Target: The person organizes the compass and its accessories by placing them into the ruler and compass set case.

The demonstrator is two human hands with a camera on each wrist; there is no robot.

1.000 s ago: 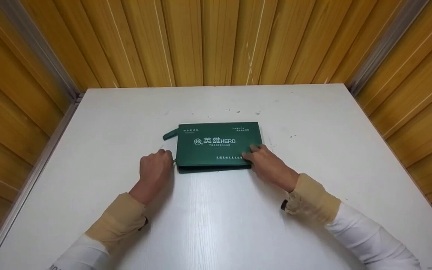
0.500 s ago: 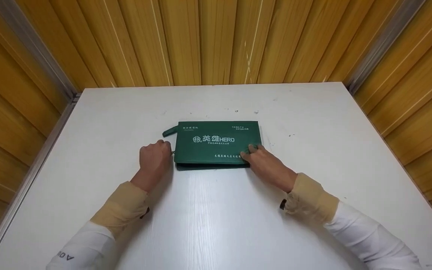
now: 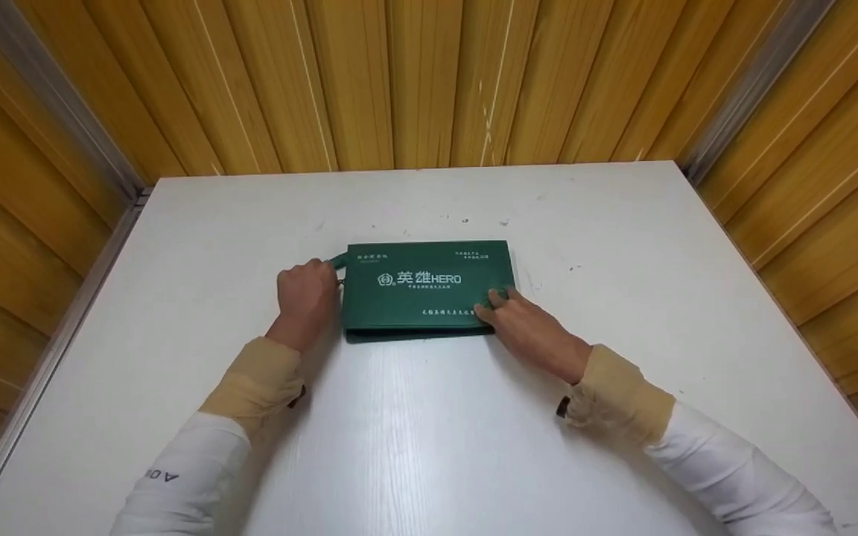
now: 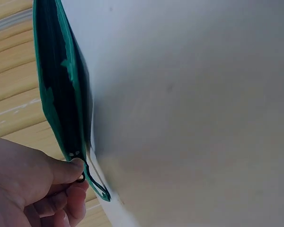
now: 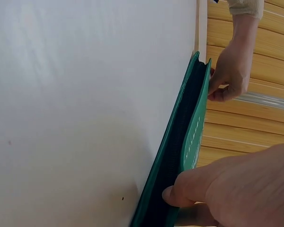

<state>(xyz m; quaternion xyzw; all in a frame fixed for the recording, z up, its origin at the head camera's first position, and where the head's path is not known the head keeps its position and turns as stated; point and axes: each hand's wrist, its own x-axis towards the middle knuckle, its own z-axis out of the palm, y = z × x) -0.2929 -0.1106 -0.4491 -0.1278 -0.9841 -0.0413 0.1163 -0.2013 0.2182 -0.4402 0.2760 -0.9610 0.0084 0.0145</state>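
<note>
A flat green zip case (image 3: pixel 429 290) with white "HERO" print lies on the white table (image 3: pixel 429 447). My left hand (image 3: pixel 334 280) is at its left edge and pinches the small metal zipper pull (image 4: pixel 80 178), close to the green strap loop (image 3: pixel 337 260). My right hand (image 3: pixel 494 304) grips the case's near right corner, with fingers on top and the thumb at the edge. The right wrist view shows the case (image 5: pixel 189 137) edge-on with its zipper line, and the left hand (image 5: pixel 229 75) at the far end.
Yellow wooden slat walls (image 3: pixel 429 82) close the table in at the back and on both sides. A metal rail (image 3: pixel 64 313) runs along the left table edge. Small dark specks (image 3: pixel 474 221) mark the table behind the case.
My left hand has slid with the zipper pull along the case's left edge, from the near corner towards the far one. The right hand keeps its grip on the near right corner.
</note>
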